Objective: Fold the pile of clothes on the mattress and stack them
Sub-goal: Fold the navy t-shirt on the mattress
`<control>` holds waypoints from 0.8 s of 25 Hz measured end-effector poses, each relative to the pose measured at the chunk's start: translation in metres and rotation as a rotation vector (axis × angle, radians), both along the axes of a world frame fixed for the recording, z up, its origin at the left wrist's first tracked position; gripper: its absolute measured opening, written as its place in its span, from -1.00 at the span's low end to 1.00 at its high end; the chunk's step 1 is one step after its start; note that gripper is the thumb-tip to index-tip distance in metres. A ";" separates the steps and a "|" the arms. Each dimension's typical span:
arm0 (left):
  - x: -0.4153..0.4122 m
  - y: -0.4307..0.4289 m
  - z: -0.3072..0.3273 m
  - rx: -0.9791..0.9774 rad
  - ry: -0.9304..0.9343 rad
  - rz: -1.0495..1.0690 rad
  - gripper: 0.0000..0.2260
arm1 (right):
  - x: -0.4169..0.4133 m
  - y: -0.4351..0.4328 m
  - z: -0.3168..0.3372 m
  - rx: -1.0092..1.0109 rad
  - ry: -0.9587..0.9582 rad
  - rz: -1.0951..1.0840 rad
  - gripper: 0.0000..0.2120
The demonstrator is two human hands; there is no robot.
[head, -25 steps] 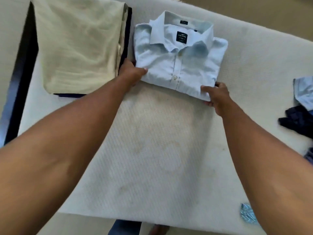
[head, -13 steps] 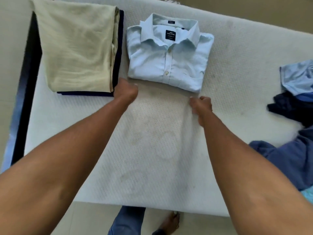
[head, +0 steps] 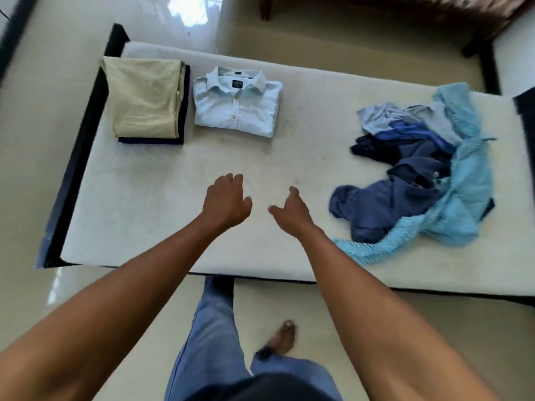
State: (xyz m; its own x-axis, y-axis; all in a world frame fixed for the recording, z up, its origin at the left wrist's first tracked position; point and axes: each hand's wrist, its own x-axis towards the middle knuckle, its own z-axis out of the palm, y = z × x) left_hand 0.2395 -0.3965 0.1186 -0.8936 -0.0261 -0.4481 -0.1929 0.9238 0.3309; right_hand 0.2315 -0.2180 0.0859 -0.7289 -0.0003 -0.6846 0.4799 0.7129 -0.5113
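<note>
Head view. The left hand point(head: 225, 199) and right hand point(head: 290, 211) are hovering over the bare middle of the mattress point(head: 150, 192), fingers point(head: 231, 179) loosely curled, apart, holding nothing. The unfolded pile point(head: 417, 180) is lying at 3 o'clock, and the folded shirt point(head: 237, 107) and beige stack point(head: 143, 99) at 11. One top garment should probably be lifted alone and spread flat centrally.
</note>
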 end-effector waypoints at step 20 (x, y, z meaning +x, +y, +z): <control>0.069 0.271 0.165 0.097 0.170 -0.588 -0.43 | 0.117 0.296 0.145 0.232 0.199 -0.019 -0.19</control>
